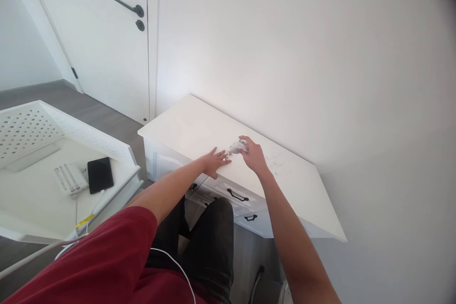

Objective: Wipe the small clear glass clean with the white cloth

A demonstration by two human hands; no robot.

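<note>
A white chest of drawers (185,126) stands against the wall, with black handles (237,196) on its drawer fronts. My left hand (214,161) lies flat on its top near the front edge, fingers stretched out. Just to the right of it, my right hand (253,154) is closed on a small crumpled whitish wad (234,147), perhaps a tissue or cloth, and presses it onto the top. The wad almost touches my left fingertips. Faint grey marks (278,161) show on the top to the right of my right hand.
A white table (32,199) at the left carries a black phone (100,175), a white power strip (71,179) and a perforated white panel (24,128). A white door with a dark lever handle (128,8) is at the back left. White cables hang near my lap.
</note>
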